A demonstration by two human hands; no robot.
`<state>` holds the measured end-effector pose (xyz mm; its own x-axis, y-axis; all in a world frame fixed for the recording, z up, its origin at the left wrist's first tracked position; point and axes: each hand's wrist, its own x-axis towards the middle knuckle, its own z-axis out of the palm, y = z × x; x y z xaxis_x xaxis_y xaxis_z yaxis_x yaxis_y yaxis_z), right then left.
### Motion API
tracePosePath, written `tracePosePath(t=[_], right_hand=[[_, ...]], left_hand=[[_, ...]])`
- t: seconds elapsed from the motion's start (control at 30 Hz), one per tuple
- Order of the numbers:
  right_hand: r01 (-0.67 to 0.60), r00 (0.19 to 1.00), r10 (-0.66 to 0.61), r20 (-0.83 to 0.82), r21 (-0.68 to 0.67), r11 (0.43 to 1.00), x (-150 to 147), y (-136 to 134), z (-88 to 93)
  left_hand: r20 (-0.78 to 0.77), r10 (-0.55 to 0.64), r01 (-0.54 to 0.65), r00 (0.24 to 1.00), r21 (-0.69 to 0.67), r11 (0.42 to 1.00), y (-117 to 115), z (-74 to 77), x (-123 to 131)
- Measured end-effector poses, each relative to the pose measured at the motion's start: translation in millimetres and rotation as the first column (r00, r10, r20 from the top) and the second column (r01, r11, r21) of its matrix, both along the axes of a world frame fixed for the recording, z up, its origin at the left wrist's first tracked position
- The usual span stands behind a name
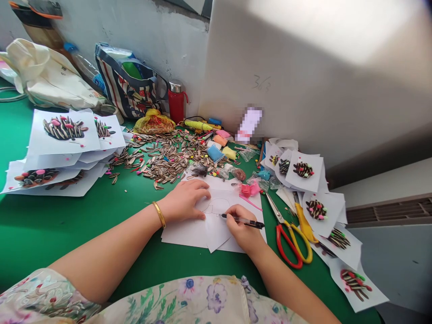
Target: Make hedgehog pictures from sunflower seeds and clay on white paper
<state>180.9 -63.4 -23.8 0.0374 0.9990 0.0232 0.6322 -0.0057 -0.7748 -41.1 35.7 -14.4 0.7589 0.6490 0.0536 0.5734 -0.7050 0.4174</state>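
My right hand is closed around a black pen, its tip touching a small white paper that lies on larger white sheets. Thin drawn lines, partly a rounded outline, show on the small paper. Flat on the paper's left side rests my left hand, fingers spread and holding nothing; a gold bangle circles that wrist. Just beyond the paper lie a lump of pink clay and small plastic bags. Scissors with one red and one yellow handle lie to the right of my right hand.
Striped sunflower seeds are scattered across the green table. Papers with seed-and-clay animals are stacked at left and right. Behind stand a red flask, a striped bag and a white cloth bag. A yellow-handled tool lies by the scissors.
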Motion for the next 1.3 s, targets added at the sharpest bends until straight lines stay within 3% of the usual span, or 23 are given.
tracePosePath(t=[0.27,0.7,1.3], right_hand=[[-0.01,1.0,0.01,0.0,0.001,1.0,1,0,-1.6],[0.074,0.994,-0.076,-0.074,-0.028,0.997,14,2,-1.2],[0.059,0.997,-0.061,-0.048,-0.044,0.997,12,3,-1.7]], left_hand=[[0.001,0.0,0.0,1.0,0.003,1.0,1,-0.4,0],[0.003,0.006,-0.006,1.0,-0.027,1.0,1,1.9,1],[0.008,0.007,-0.007,1.0,-0.026,1.0,0,2.5,1]])
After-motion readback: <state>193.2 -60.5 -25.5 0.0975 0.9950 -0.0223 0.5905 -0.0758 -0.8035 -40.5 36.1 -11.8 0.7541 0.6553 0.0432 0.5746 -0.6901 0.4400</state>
